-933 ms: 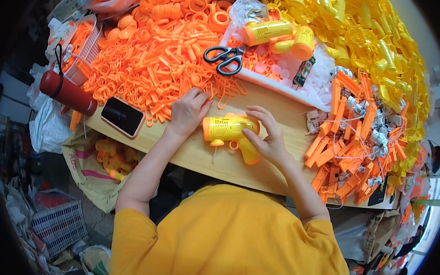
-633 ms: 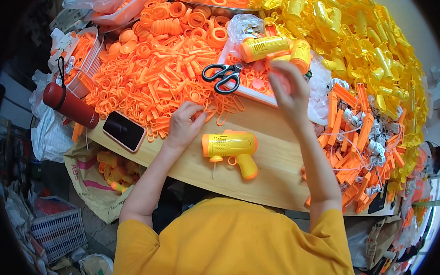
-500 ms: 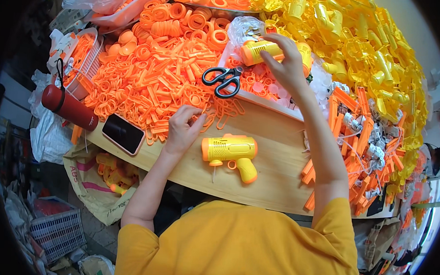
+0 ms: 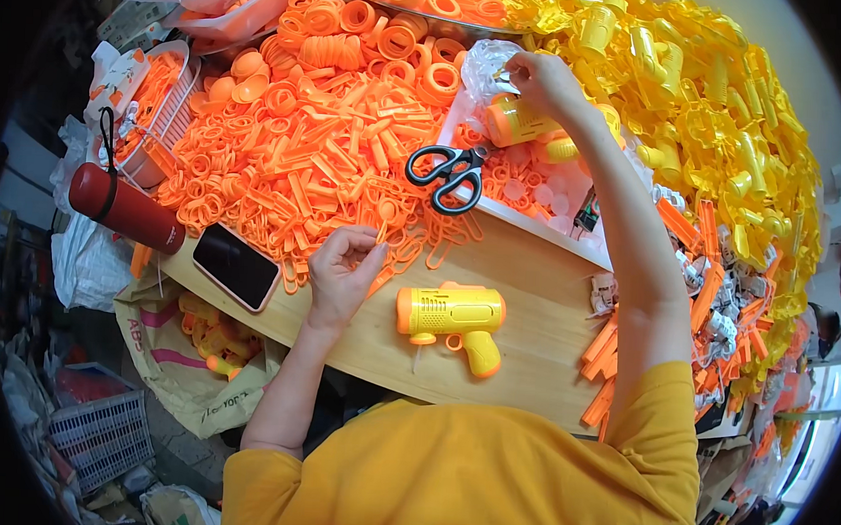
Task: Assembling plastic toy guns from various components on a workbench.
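My left hand (image 4: pixel 338 270) is closed in a pinch on a small orange plastic piece (image 4: pixel 381 233), at the near edge of the orange heap. Reaching far forward, my right hand (image 4: pixel 552 88) has its fingers bent together at a clear plastic bag (image 4: pixel 488 70) with small shiny things in it. What those fingertips hold is hidden. Just below that hand, a yellow and orange toy gun body (image 4: pixel 520 122) lies in the white tray (image 4: pixel 535 226). A yellow toy bubble gun (image 4: pixel 454 313) with orange ends lies on the wooden table (image 4: pixel 539 333) between my arms.
Black-handled scissors (image 4: pixel 448 177) rest at the tray's left corner. A phone (image 4: pixel 236 267) and a red flask (image 4: pixel 127 207) are at the left. Loose orange parts (image 4: pixel 303 154) heap in the middle, yellow shells (image 4: pixel 709 106) at the right. Orange pieces with wires (image 4: pixel 710 294) lie beside my right forearm.
My right hand has left the toy gun body in the tray and moved to the clear bag. My left hand has lifted slightly with a small orange piece. The view has shifted a little.
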Demonstrator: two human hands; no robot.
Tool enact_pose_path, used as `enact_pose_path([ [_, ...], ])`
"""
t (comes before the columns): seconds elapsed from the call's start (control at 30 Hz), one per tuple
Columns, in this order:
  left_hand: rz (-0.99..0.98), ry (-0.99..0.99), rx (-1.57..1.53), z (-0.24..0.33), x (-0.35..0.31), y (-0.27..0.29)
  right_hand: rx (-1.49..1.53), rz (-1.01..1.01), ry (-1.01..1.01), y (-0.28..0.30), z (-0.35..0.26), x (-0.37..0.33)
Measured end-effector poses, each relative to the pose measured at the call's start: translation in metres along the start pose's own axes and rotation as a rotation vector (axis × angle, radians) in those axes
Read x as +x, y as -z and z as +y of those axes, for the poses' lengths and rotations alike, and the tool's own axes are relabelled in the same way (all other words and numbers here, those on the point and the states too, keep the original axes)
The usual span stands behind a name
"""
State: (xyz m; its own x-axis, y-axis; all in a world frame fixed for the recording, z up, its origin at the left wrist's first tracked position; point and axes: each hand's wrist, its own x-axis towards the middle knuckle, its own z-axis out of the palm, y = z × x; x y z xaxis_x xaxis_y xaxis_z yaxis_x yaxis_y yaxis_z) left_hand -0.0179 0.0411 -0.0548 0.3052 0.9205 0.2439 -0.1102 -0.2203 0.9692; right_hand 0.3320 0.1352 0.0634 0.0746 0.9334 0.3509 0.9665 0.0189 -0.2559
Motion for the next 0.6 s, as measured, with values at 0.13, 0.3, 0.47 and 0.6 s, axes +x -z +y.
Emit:
enact_pose_path([
  [0.13,0.018,0.097,-0.083,0.001,-0.001,0.004,-0.212,-0.08,-0.006,-0.01,0.011,0.02],
  [0.3,0.031,0.099,-0.129,-0.002,-0.002,0.008,-0.333,-0.093,0.036,-0.014,0.003,0.029],
  [0.47,-0.006,0.14,-0.128,-0.006,-0.003,0.011,-0.328,-0.159,0.153,-0.009,0.005,0.027],
  [0.6,-0.02,0.136,-0.104,-0.004,-0.004,0.01,-0.348,-0.143,0.194,-0.008,0.003,0.026],
])
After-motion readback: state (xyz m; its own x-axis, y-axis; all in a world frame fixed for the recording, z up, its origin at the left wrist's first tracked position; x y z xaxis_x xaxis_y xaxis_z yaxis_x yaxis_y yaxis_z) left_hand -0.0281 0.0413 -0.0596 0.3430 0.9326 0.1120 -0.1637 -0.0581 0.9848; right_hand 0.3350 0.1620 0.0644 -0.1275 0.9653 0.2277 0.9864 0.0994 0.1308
